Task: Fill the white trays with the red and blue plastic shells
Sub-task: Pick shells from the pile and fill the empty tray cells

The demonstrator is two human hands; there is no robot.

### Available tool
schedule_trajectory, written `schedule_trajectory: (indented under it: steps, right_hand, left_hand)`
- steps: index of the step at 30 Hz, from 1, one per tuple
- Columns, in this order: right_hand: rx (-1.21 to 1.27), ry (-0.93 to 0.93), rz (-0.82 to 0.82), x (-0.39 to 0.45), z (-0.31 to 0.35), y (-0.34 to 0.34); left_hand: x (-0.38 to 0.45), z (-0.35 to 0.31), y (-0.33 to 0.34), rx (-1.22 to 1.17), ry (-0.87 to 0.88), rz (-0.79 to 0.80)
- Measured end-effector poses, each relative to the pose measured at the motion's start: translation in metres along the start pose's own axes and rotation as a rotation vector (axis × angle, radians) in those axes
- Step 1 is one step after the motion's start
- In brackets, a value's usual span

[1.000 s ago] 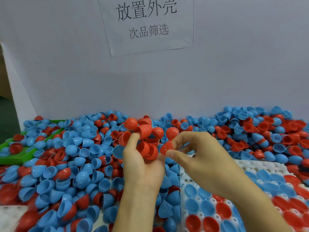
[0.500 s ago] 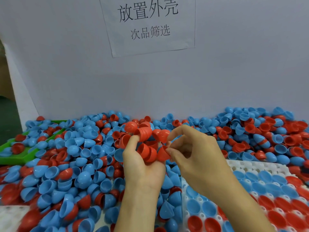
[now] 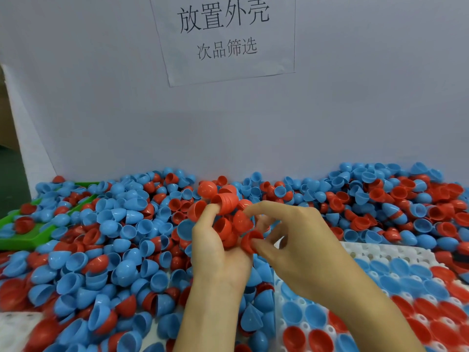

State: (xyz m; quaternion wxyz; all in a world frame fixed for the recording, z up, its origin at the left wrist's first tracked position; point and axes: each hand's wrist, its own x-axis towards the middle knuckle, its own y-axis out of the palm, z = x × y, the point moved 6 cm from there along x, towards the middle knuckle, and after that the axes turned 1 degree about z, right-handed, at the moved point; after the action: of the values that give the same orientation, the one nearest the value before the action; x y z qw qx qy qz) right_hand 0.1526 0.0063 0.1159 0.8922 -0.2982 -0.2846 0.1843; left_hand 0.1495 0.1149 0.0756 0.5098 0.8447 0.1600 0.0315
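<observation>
Your right hand [image 3: 299, 250] has drawn one red shell [image 3: 250, 240] down and free of the cluster since half a second ago.

Its thumb and curled fingers pinch that glossy half-dome just beside your left hand [image 3: 215, 250], which grips a bunch of red shells [image 3: 224, 212] above the loose red and blue pile [image 3: 114, 250]. The white tray [image 3: 368, 252], lower right, is partly filled.

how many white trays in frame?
2. One white tray at lower right under the right hand, partly filled; another tray corner at bottom left. More may lie under the shells.
</observation>
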Motion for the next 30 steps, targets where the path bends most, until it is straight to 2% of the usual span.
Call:
schedule_trajectory:
  steps: [3, 13, 24, 30]
  right_hand:
    - [0.003, 0.003, 0.052, 0.0, 0.0, 0.003]
    - [-0.181, -0.037, 0.007, 0.003, -0.003, 0.003]
    - [-0.344, -0.072, -0.108, 0.002, 0.002, -0.003]
    - [-0.297, -0.011, -0.188, -0.002, -0.013, -0.036]
  left_hand:
    - [0.0, -0.001, 0.002, 0.017, 0.007, 0.004]
    - [0.001, 0.002, 0.003, 0.016, 0.026, 0.009]
    - [0.003, 0.0, 0.0, 0.067, 0.05, 0.019]
    - [0.005, -0.009, -0.004, -0.048, 0.083, 0.045]
